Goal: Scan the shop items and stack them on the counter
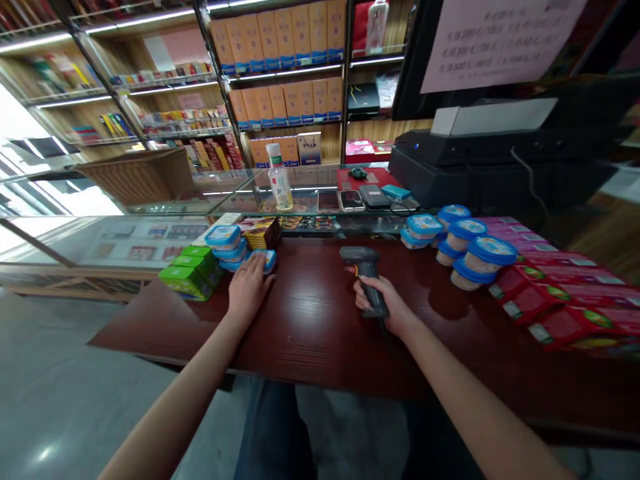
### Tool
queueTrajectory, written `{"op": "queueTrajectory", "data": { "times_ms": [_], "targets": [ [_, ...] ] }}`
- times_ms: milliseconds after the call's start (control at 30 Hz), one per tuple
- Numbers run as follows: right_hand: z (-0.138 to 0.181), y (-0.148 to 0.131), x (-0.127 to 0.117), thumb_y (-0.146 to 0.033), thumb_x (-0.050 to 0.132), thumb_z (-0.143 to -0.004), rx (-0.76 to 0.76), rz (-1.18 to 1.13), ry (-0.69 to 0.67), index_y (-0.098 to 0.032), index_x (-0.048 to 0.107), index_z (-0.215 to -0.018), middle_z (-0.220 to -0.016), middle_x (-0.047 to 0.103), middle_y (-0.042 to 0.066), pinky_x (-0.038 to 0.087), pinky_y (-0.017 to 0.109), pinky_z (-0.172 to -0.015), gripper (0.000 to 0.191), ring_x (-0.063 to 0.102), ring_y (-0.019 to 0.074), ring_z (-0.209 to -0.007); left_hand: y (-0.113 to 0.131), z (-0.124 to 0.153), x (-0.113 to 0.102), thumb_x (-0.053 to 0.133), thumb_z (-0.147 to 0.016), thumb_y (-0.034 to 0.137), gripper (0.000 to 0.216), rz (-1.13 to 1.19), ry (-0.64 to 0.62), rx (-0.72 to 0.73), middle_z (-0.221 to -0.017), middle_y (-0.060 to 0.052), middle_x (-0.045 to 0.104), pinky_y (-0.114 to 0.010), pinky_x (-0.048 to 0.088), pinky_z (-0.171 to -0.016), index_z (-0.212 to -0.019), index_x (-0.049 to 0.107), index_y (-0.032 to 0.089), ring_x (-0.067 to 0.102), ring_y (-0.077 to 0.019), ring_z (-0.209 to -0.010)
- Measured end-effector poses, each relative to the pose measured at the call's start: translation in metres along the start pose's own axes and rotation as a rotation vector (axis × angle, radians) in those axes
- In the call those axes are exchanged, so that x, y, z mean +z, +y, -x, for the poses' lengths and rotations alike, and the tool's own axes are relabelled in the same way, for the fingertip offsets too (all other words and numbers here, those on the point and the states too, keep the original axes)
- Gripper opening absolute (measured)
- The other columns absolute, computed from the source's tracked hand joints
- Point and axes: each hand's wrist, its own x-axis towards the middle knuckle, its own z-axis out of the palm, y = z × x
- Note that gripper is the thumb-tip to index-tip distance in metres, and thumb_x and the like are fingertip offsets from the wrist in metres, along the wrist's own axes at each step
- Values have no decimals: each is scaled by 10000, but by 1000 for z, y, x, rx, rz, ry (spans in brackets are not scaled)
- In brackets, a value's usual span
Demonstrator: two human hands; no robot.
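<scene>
My right hand (377,300) is wrapped round the handle of a dark grey barcode scanner (361,255), held upright over the brown table with its head facing left. On the left side, my left hand (250,283) grips a tub with a blue lid (270,259), its fingers over the top and its thumb at the near side. Part of that tub is hidden under the hand. Right beside it stands a stack of blue-lidded tubs (223,238). Green boxes (193,270) sit to the left of the stack, and dark red and yellow packs (260,232) lie just behind.
More blue-lidded tubs (483,257) are stacked at the right, alongside rows of red and pink boxes (565,293). A glass counter (305,180) behind the table bears a bottle (280,180) and phones (351,200). A black monitor (420,60) rises at the back right.
</scene>
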Motion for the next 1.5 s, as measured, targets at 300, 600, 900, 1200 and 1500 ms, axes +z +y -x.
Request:
{"op": "queueTrajectory", "data": {
  "times_ms": [300, 600, 900, 1200, 1500],
  "targets": [
    [-16, 22, 21, -399, 784, -787, 36, 104, -83, -168, 611, -1186, -638, 577, -59, 320, 239, -440, 492, 455, 88, -416, 3, 2, 5, 599, -935, 163, 383, 203, -84, -52, -1454, -118, 629, -427, 462, -1181, -1300, 702, 213, 564, -259, -1402],
    [-3, 11, 34, -396, 812, -737, 123, 248, -130, -158, 628, -1183, -669, 603, -41, 314, 232, -353, 538, 456, 91, -394, 0, -6, 4, 728, -890, 417, 482, 907, -287, -105, -1393, -106, 670, -454, 447, -1182, -1309, 716, 177, 624, -299, -1330],
    [7, 14, 41, -406, 797, -762, 95, 349, -157, -175, 629, -1155, -612, 567, -56, 351, 232, -362, 486, 481, 101, -398, -4, -7, 17, 697, -909, 420, 375, 767, -142, -239, -1206, -69, 775, -420, 543, -1044, -1187, 776, 180, 729, -284, -1130],
    [0, 12, 35, -378, 811, -719, 47, 225, -23, -185, 640, -1087, -609, 574, -52, 327, 237, -372, 449, 461, 96, -404, 6, -5, 4, 723, -891, 449, 469, 776, -216, -62, -1299, -113, 734, -425, 526, -1094, -1268, 716, 169, 699, -270, -1200],
    [-1, 13, 33, -355, 806, -735, 56, 201, -26, -194, 631, -1099, -616, 577, -55, 329, 237, -375, 434, 463, 95, -408, 16, -5, -2, 575, -1002, 287, 346, 423, -233, 253, -1436, -96, 652, -405, 464, -1179, -1319, 687, 202, 587, -231, -1376]
  ]
}}
